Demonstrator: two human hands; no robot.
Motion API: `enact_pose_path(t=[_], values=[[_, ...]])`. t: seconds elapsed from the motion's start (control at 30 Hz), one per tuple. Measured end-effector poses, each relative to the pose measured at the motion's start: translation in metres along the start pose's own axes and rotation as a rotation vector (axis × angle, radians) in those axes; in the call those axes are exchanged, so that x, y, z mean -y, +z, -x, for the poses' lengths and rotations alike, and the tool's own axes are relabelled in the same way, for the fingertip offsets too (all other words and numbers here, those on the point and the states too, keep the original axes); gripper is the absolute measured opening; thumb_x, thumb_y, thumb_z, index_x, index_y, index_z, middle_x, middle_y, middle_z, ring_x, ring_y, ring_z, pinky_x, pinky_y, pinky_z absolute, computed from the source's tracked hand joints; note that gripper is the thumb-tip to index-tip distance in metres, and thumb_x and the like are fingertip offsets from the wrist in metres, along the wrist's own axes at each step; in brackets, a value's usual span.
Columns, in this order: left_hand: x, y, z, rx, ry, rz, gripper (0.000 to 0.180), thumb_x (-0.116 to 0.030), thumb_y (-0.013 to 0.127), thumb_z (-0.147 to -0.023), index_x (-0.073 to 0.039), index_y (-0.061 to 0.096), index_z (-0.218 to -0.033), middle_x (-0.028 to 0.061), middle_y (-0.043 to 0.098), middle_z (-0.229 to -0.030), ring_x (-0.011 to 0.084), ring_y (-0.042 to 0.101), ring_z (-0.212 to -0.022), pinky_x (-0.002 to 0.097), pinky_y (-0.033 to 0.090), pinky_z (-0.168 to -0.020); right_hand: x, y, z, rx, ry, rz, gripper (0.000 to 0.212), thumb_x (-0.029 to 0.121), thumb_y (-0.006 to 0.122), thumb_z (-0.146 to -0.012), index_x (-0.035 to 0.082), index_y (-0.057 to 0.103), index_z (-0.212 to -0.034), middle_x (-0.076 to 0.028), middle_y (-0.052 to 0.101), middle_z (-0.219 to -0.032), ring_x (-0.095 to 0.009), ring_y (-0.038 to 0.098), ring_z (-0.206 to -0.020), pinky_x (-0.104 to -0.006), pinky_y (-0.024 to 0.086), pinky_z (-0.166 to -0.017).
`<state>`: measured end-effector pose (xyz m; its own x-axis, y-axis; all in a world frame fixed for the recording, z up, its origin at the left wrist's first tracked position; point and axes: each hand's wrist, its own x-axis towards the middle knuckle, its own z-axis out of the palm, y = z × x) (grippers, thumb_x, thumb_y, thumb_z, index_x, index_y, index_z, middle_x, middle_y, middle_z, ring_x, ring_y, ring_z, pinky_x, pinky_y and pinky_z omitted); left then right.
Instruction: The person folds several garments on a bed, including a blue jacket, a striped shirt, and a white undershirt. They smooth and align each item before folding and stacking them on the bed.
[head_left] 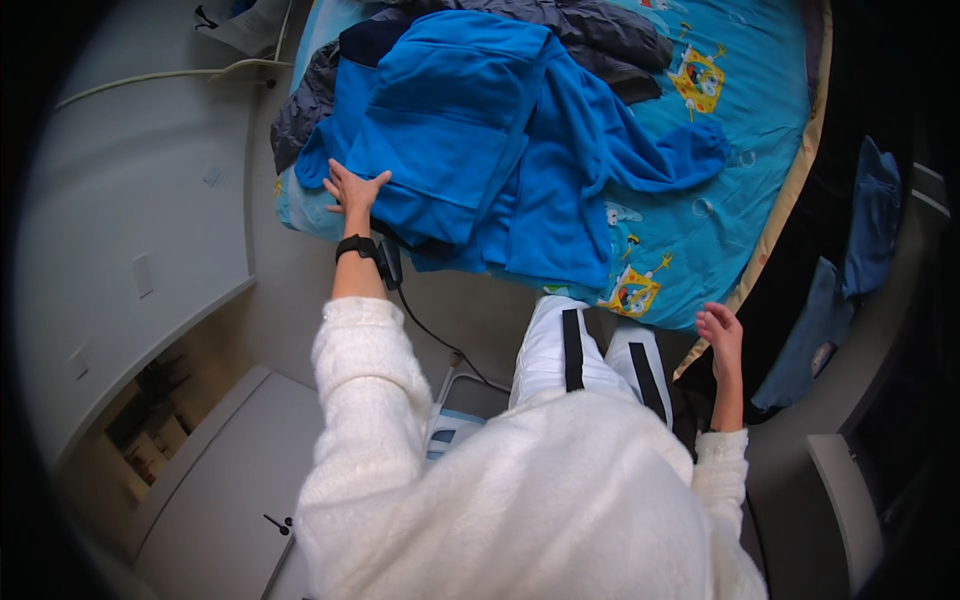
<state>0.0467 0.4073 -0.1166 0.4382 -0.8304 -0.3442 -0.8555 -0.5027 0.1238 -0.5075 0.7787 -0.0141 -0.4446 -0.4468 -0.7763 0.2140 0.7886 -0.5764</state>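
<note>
A bright blue fleece jacket (450, 130) lies on the bed, partly folded over itself, with one sleeve (660, 165) stretched out to the right. My left hand (352, 188) rests on its near left edge, fingers spread and thumb pointing right. A black band with a small dark device (362, 250) is around my left wrist, and a cable hangs from it. Off the bed's near right corner hangs my right hand (722, 330), away from the jacket, its fingers loosely bent and nothing visible in them.
Dark grey crumpled clothing (590, 45) lies behind and beside the jacket. A turquoise cartoon-print sheet (750, 130) covers the bed. Blue denim (815, 330) hangs at the right. At lower left, scissors (280, 524) lie on a pale surface (215, 480); a wall (130, 220) stands left.
</note>
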Motion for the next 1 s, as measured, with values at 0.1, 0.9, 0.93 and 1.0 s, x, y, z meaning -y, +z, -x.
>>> enact_pose_path(t=[0.1, 0.9, 0.93, 1.0], values=[[-0.013, -0.001, -0.024, 0.053, -0.11, -0.114, 0.115, -0.041, 0.083, -0.06, -0.011, 0.013, -0.147, 0.0164, 0.032, -0.145, 0.0355, 0.027, -0.135, 0.0609, 0.012, -0.107, -0.006, -0.001, 0.007, -0.017, 0.058, 0.026, 0.023, 0.011, 0.059, -0.086, 0.002, 0.058, -0.107, -0.003, 0.063, -0.091, -0.009, 0.06, -0.076, -0.0197, 0.047, -0.064], [-0.075, 0.0, 0.235, 1.041, 0.674, 0.978, 0.048, -0.015, 0.07, -0.08, -0.006, 0.055, -0.124, 0.0037, 0.06, -0.091, 0.0129, 0.058, -0.089, 0.03, 0.047, -0.084, 0.094, 0.163, -0.012, 0.337, 0.024, -0.572, 0.07, 0.0, 0.064, -0.072, 0.0, 0.034, -0.135, -0.019, 0.049, -0.127, -0.034, 0.054, -0.11, -0.0443, 0.046, -0.094], [-0.071, 0.007, 0.224, 0.899, 0.625, 0.927, 0.051, -0.017, 0.071, -0.079, -0.007, 0.053, -0.126, 0.0045, 0.059, -0.099, 0.0135, 0.056, -0.095, 0.0314, 0.046, -0.086, 0.093, 0.156, -0.009, 0.361, 0.041, -0.585, 0.07, 0.0, 0.064, -0.072, 0.0, 0.034, -0.135, -0.019, 0.049, -0.127, -0.034, 0.053, -0.11, -0.0445, 0.046, -0.095], [-0.067, 0.021, 0.205, 0.835, 0.444, 0.915, 0.075, -0.035, 0.076, -0.074, -0.007, 0.043, -0.135, 0.0096, 0.055, -0.118, 0.0227, 0.049, -0.114, 0.0419, 0.038, -0.096, 0.091, 0.142, 0.0, 0.404, 0.019, -0.597, 0.07, 0.0, 0.063, -0.072, 0.0, 0.034, -0.135, -0.019, 0.048, -0.128, -0.034, 0.053, -0.11, -0.0448, 0.045, -0.095]])
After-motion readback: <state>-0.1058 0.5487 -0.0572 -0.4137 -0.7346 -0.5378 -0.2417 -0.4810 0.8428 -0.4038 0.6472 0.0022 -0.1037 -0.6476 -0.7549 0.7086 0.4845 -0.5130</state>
